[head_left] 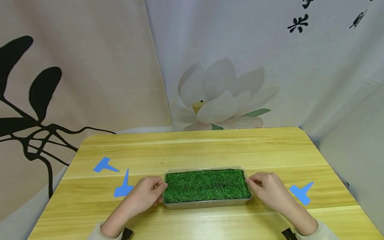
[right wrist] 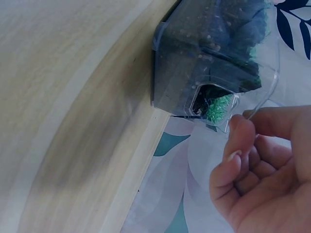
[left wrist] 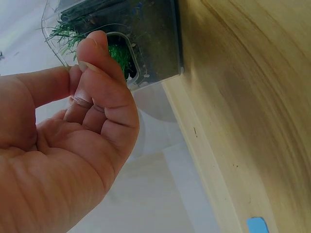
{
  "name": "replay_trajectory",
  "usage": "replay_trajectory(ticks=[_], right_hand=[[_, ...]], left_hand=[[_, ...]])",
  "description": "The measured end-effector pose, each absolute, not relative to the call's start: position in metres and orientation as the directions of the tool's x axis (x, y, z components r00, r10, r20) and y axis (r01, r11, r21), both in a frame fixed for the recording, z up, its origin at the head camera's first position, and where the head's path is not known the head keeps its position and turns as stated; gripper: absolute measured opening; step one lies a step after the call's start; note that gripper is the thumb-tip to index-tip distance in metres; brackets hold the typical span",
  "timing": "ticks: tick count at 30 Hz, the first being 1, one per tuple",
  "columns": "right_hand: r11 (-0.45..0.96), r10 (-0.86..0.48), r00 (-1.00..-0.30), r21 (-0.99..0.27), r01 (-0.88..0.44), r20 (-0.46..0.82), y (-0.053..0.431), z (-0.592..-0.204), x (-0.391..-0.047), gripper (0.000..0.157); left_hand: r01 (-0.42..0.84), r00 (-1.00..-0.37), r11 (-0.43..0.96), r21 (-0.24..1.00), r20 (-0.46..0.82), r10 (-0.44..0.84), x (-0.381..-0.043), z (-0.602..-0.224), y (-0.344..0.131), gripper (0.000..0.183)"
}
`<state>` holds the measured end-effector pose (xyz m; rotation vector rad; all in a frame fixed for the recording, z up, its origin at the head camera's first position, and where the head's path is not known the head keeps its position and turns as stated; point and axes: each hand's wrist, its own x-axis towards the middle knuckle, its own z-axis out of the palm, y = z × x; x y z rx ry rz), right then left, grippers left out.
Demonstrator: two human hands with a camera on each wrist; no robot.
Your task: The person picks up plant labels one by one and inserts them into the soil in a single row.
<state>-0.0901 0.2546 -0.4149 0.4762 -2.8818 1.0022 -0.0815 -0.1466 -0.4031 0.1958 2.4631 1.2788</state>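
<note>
A clear plastic box (head_left: 207, 204) topped with green artificial grass (head_left: 207, 185) stands at the middle of the table. At its left end my left hand (head_left: 148, 193) pinches the rim between thumb and forefinger. My right hand (head_left: 270, 190) holds the right end's rim in the same way. Both wrist views show a rounded hole in the box's end wall, with grass (right wrist: 218, 109) behind it and dark material around. Seen from the left wrist, the fingers partly cover that end wall (left wrist: 155, 43).
Two blue T-shaped tags (head_left: 105, 165) lie on the wooden table (head_left: 192, 146) left of the box, one close to the left forearm. Another blue T-shaped tag (head_left: 301, 193) lies beside the right forearm. A printed curtain (head_left: 228, 40) hangs behind the table.
</note>
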Motion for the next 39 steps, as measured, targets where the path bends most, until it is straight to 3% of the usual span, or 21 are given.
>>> replay_trajectory(ticks=[16,39], right_hand=[[0.716,-0.264,-0.948,-0.621,-0.318,0.180,0.252,-0.419,-0.088,0.021],[0.709,-0.267,-0.944,-0.623,-0.330,0.196,0.251,-0.419,-0.077,0.022]], left_hand=[[-0.039,-0.940,0.571,0.820,-0.224,0.258,-0.077,-0.404,-0.148,0.030],[-0.072,-0.907,0.535,0.842,-0.278,0.316,-0.075,-0.401,-0.155,0.030]])
